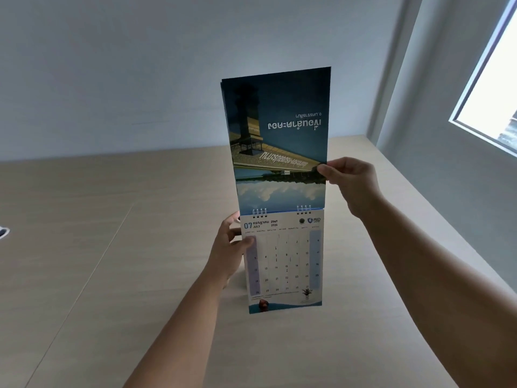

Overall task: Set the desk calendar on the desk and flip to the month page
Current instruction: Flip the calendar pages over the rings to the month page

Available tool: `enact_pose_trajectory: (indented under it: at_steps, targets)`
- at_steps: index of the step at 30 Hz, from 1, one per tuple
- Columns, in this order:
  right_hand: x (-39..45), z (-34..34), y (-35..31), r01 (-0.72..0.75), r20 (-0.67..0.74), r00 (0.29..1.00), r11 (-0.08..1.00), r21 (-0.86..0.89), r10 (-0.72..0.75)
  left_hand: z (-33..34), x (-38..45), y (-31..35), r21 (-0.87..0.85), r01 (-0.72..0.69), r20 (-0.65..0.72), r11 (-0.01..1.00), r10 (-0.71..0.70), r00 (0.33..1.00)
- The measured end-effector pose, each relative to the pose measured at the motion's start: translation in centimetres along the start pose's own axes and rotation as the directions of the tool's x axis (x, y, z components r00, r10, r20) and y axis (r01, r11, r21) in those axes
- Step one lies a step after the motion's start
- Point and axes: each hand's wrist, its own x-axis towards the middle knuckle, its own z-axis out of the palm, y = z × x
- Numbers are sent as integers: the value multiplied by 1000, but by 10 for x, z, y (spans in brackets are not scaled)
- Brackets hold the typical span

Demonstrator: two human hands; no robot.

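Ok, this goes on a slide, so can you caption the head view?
Left hand steadies the calendar standing on the desk while right hand lifts a page above July.

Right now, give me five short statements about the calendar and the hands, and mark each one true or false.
1. The desk calendar stands upright on the desk. True.
2. The open month page reads 03 March. False: it reads 07 July.
3. The right hand pinches the right edge of the lifted page. True.
4. The left hand lies flat on the desk, apart from the calendar. False: it grips the calendar's left edge, thumb on the month page.
5. The picture on the lifted page appears right way up. False: its text and picture are upside down.
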Motion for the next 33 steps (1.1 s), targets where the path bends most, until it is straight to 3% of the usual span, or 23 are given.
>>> enact_pose_trajectory:
  at_steps: [4,7,12,19,24,30,33]
  targets:
    - [2,2,1,68,-2,998,995,-76,-68,0,1,-2,-28,9,-2,1000,-9,1000]
    - [1,8,4,106,-105,986,971,-216,-131,3,1,-1,-24,6,5,1000,-6,1000]
    - [-8,14,14,207,-236,936,951,-230,-261,2,1,0,-31,-4,18,1000,4,1000]
    - [-8,14,23,304,-238,893,903,-304,-381,3,-2,0,-26,-4,11,1000,4,1000]
    - [-2,11,26,253,-277,899,919,-302,-338,3,-1,0,-27,3,11,1000,-3,1000]
    - [3,12,19,219,-157,945,913,-345,-286,2,-1,-4,-40,11,5,999,-11,1000]
    - [-3,5,12,165,-10,986,975,-149,-169,1,-1,-3,-70,42,5,997,-42,999]
